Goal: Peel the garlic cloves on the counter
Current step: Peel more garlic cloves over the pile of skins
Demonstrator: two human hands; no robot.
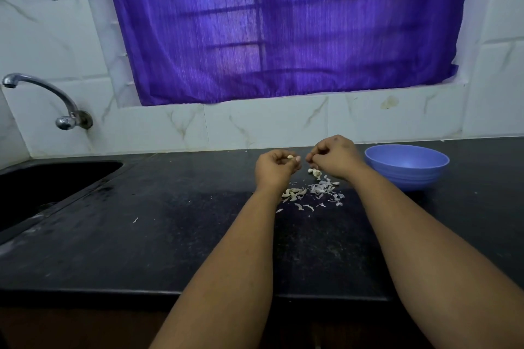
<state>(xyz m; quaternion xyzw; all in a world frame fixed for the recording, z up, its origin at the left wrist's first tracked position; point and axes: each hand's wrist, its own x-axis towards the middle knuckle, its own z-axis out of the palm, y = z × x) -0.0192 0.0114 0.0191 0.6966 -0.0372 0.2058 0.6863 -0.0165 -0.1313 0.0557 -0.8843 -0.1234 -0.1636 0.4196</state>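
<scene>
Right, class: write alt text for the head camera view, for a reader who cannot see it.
A left hand pinches a garlic clove above a black counter; the right hand is curled beside it. Peels lie below, a blue bowl to the right.

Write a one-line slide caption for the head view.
Left hand pinches a garlic clove above scattered peels on the black counter; right hand curled beside it, blue bowl nearby.

— What stands on the right of the black counter (170, 235)?
— A blue bowl (407, 165), upright, near the tiled wall (255, 125).
— And on the left?
— A dark sink (42, 187) set into the counter, with a chrome tap (45, 99) fixed on the wall above it.
— Behind?
— A purple curtain (283, 22) covers the window.
</scene>
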